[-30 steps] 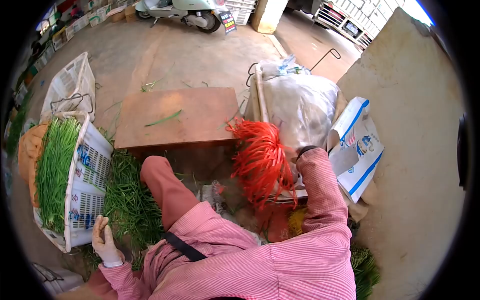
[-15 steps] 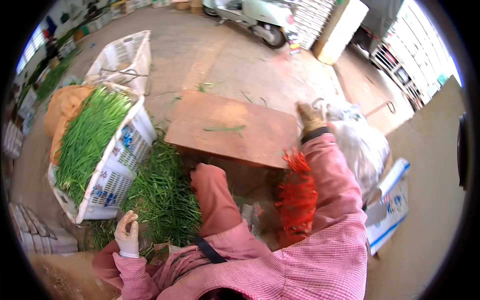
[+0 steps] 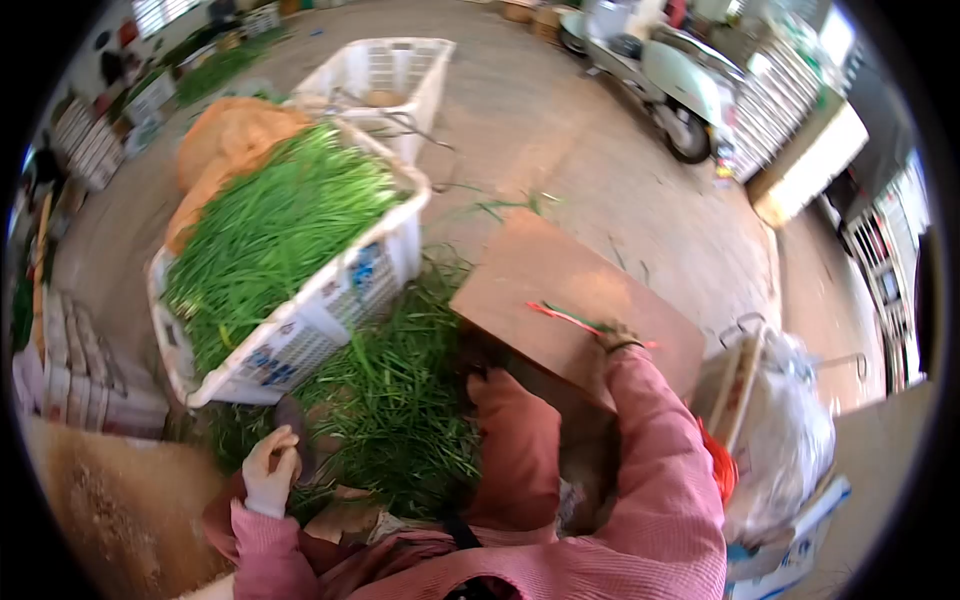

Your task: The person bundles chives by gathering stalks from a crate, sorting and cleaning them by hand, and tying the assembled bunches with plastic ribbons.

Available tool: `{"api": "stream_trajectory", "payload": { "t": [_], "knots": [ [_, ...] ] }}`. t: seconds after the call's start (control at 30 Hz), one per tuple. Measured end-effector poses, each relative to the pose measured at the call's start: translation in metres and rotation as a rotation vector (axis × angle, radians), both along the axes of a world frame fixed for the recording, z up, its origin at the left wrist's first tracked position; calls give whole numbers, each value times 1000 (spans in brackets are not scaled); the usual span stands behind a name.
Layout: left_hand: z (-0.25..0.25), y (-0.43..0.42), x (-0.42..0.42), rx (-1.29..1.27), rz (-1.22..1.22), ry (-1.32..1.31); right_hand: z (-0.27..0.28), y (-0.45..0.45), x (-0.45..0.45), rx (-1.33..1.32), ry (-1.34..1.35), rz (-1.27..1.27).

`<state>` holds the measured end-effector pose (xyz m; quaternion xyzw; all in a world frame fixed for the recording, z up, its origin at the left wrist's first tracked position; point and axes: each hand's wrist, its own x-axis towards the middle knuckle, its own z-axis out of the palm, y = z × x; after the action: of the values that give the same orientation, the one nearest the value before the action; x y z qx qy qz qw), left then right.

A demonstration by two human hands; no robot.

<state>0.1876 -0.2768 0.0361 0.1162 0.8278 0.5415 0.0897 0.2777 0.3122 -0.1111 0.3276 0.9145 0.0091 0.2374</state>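
Observation:
My right hand (image 3: 622, 338), in a tan glove, lies low over the reddish-brown board (image 3: 560, 262) with its fingers closed on a thin red strip (image 3: 568, 317). One end of the strip sticks out past the hand, and a green leaf (image 3: 585, 324) lies along it. My left hand (image 3: 268, 474), in a whitish glove, hangs above my lap at the lower left. Its fingers are loosely curled and apart, with nothing seen in them. Near it, loose green leafy stalks (image 3: 405, 400) are heaped on the floor beside my leg.
A white plastic crate (image 3: 345, 305) full of long green leaves (image 3: 280, 225) stands at the left, with an orange cloth (image 3: 235, 140) over its edge. Another white crate (image 3: 435, 95) is behind it. A plastic bag (image 3: 790, 430) sits at the right. A scooter (image 3: 665, 85) stands farther back.
My right hand has come from beyond the board's right end onto its top, where the red strip now lies. The view has turned left. My left hand stays near my lap.

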Motion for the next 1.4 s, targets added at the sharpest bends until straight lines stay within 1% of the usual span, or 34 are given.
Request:
{"api": "stream_trajectory", "payload": {
  "t": [0.03,0.07,0.1,0.13,0.17,0.2,0.23,0.3,0.33,0.37,0.4,0.43,0.53,0.57,0.6,0.63,0.67,0.7,0.73,0.77,0.8,0.83,0.87,0.9,0.97,1.03,1.1,1.13,1.17,1.23,1.3,1.33,1.37,1.4],
  "knots": [
    [9,4,-10,-99,-14,47,-3,19,3,-132,118,-410],
    [6,1,-21,-156,-74,174,-35,39,-1,-143,198,-342],
    [10,6,-32,-144,-100,208,3,21,-12,-183,185,-376],
    [11,6,-43,-210,-116,226,41,9,-24,-170,194,-263],
    [8,6,-54,-235,-131,254,94,-28,-47,-172,116,-126],
    [-8,1,-67,-243,-136,182,84,-27,-60,99,-59,232],
    [-13,2,-77,-234,-120,157,93,-43,-86,107,-50,271],
    [-43,-3,-90,-297,-54,250,121,-93,-125,-32,286,314],
    [-39,-3,-92,-465,-81,342,129,-116,-142,-48,456,498],
    [-33,-1,-92,-635,-102,420,122,-133,-158,-55,763,741],
    [-28,2,-91,-641,-92,493,123,-154,-177,-116,801,837],
    [-29,-1,-91,-593,-111,429,123,-180,-199,-187,846,931],
    [-22,-13,-92,-582,-56,398,118,-263,-253,-277,625,1021],
    [-20,-18,-95,-635,-62,297,144,-306,-255,-311,512,980],
    [-20,-23,-99,-680,-75,198,144,-331,-265,-283,434,1047],
    [-21,-28,-102,-675,-69,193,148,-356,-274,-293,367,1088],
    [-21,-33,-105,-789,65,314,144,-378,-287,-194,192,1109],
    [-22,-39,-109,-898,198,439,144,-396,-296,-178,30,1084],
    [-25,-47,-114,-876,236,463,120,-406,-311,-117,-87,1068],
    [-25,-55,-119,-889,265,504,113,-413,-319,-156,-101,1012],
    [-31,-64,-122,-875,229,493,81,-414,-333,-159,-49,933],
    [-41,-72,-126,-856,190,486,81,-421,-332,-110,-35,921],
    [-57,-80,-133,-843,186,539,77,-424,-332,-54,-41,893],
    [-68,-85,-141,-833,188,596,74,-427,-336,-59,-52,827],
    [-68,-83,-156,-843,231,320,82,-426,-330,-95,4,866],
    [-77,-78,-165,-998,305,272,83,-425,-323,-122,123,887],
    [-79,-85,-163,-924,284,385,93,-425,-316,-149,131,933],
    [-79,-86,-160,-937,247,402,78,-422,-313,-150,244,937],
    [-74,-84,-157,-962,216,430,82,-422,-312,-186,211,906],
    [-73,-84,-152,-907,188,499,84,-420,-307,-169,188,932],
    [-49,-78,-144,-1024,86,399,93,-419,-296,-182,184,980],
    [-48,-82,-148,-1070,19,265,89,-419,-293,-181,215,991],
    [-32,-83,-157,-1115,-90,64,85,-420,-293,-183,254,1000],
    [-28,-91,-168,-917,-88,-8,84,-420,-296,-221,294,987]
  ]
}}
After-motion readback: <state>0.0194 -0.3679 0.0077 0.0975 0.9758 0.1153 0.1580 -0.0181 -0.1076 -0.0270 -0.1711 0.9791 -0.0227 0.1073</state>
